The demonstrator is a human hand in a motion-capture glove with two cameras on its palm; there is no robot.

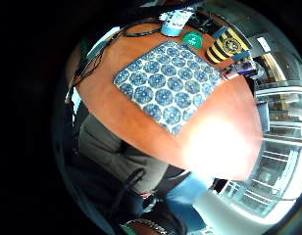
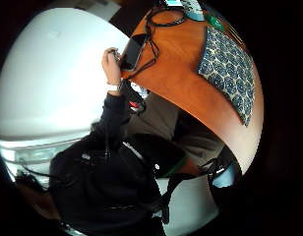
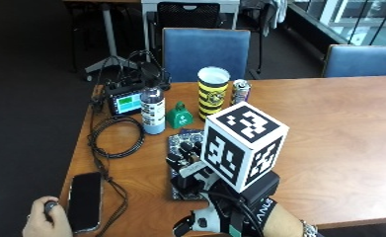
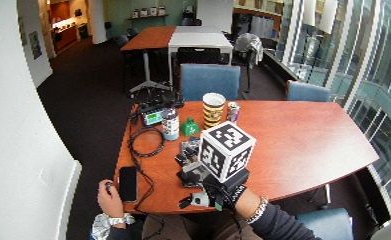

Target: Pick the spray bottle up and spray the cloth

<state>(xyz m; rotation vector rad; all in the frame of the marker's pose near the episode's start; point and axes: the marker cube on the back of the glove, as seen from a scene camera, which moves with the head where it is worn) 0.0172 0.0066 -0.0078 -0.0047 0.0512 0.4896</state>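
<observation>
Bottle (image 3: 153,110) stood upright beyond cloth (image 3: 181,148), far side from hand (image 3: 235,217); finger state indiscernible.

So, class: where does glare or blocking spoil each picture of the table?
In the little finger side palm view, window glare whitens the orange-brown wooden table beside the blue-and-white patterned cloth; in the thumb side palm view a bright white wall washes out; in the outside view the gloved right hand hides most of the cloth.
</observation>
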